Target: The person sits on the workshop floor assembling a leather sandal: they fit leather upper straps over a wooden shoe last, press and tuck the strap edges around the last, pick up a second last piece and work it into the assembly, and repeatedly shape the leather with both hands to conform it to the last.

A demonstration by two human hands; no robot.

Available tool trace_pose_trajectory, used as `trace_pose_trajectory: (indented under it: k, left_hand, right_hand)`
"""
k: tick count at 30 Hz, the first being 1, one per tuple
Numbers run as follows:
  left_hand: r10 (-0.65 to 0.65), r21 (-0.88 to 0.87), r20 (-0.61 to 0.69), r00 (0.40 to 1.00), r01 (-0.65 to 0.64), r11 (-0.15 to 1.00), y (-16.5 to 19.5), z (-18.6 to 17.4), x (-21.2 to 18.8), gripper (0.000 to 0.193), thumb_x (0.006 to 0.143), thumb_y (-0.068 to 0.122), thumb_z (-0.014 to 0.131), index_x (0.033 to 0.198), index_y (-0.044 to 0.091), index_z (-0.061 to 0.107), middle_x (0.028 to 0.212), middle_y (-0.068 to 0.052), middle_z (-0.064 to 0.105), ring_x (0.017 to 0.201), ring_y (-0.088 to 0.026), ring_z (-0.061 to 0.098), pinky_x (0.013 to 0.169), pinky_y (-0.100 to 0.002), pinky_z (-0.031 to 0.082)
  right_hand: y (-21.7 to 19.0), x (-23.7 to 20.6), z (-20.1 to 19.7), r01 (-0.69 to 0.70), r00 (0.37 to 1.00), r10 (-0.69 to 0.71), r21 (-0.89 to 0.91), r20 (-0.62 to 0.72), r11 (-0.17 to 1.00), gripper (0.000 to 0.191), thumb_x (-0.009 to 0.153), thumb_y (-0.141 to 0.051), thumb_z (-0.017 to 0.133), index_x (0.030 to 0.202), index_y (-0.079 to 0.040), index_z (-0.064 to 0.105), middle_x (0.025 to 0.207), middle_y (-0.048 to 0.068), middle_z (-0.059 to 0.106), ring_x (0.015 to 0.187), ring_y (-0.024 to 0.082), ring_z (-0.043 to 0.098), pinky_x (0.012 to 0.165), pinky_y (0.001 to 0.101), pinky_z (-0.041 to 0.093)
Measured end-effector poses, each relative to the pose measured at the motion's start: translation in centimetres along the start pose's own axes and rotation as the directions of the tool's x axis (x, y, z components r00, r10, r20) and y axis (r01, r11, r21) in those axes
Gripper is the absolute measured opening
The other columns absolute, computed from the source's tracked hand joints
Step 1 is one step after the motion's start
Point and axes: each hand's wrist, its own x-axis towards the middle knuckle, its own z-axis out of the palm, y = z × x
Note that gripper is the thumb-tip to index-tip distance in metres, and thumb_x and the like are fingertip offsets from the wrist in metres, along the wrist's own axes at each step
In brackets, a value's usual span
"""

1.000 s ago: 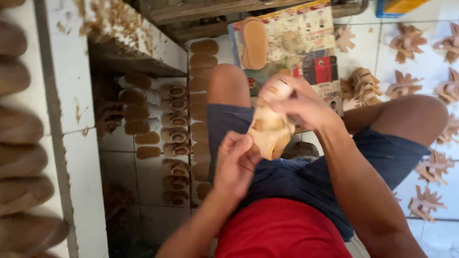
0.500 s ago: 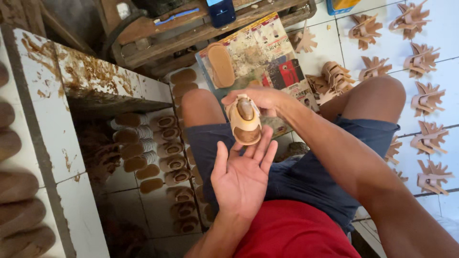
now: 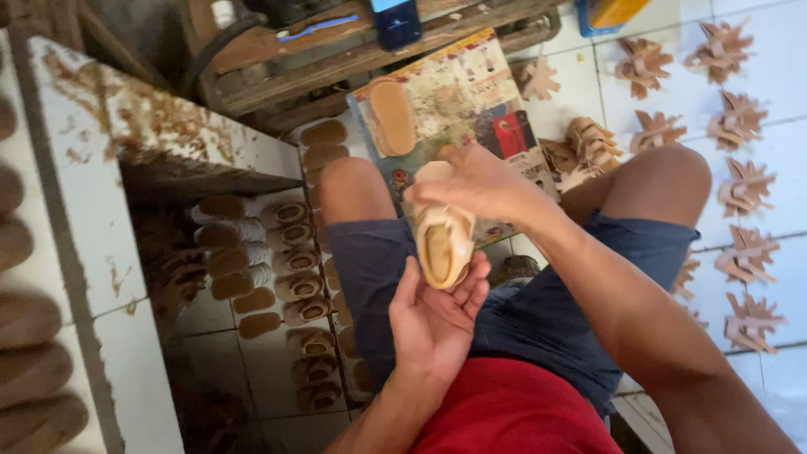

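Above the person's lap, between the two bare knees, the right hand (image 3: 475, 181) is gripping a small tan sandal (image 3: 443, 235) from above, its grip closed around the upper end so that the sandal is hanging heel-down with the darker insole facing the camera. The left hand (image 3: 433, 324) is lying open beneath it, palm up and fingers spread wide, its fingertips touching the sandal's lower end without closing on it. Beyond the knees, a printed sheet of paper (image 3: 471, 101) is lying on the white tiled floor (image 3: 782, 143), and one flat tan sole (image 3: 392, 118) is resting on that sheet. To the person's left, rows of finished sandals (image 3: 294, 261) are lining the floor beside a stained white bench (image 3: 92, 210), with more soles (image 3: 324, 147) stacked nearer the paper. To the right, cut tan strap pieces (image 3: 744, 185) are lying spread over the tiles, well apart from the hands, and a bundle of straps (image 3: 588, 151) is sitting just beside the right knee.
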Motion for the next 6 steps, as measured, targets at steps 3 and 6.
trace_pose_trajectory:
  k: [3,6]
  left_hand:
    - [-0.014,-0.004,0.073,0.997,0.014,1.000,-0.2,-1.5,0.5,0.058,0.109,0.045,0.045,0.135,-0.004,0.058,0.117,-0.024,0.070,0.101,-0.031,0.070,0.088,-0.039,0.058]
    - [-0.043,-0.006,0.168,0.985,0.045,0.999,0.0,-2.7,0.9,0.060,0.111,0.047,0.045,0.136,-0.006,0.057,0.115,-0.025,0.070,0.098,-0.030,0.070,0.088,-0.039,0.058]
  right_hand:
    - [-1.3,-2.4,-0.3,0.021,0.995,-0.042,-0.216,-0.094,0.976,0.062,0.070,-0.056,0.078,0.089,0.003,0.072,0.079,0.024,0.074,0.077,0.034,0.075,0.072,0.0428,0.057]
    - [-3.1,-4.4,-0.9,0.077,0.979,-0.127,-0.283,-0.161,0.956,0.063,0.072,-0.057,0.078,0.088,0.003,0.070,0.080,0.026,0.073,0.081,0.038,0.074,0.075,0.0447,0.057]
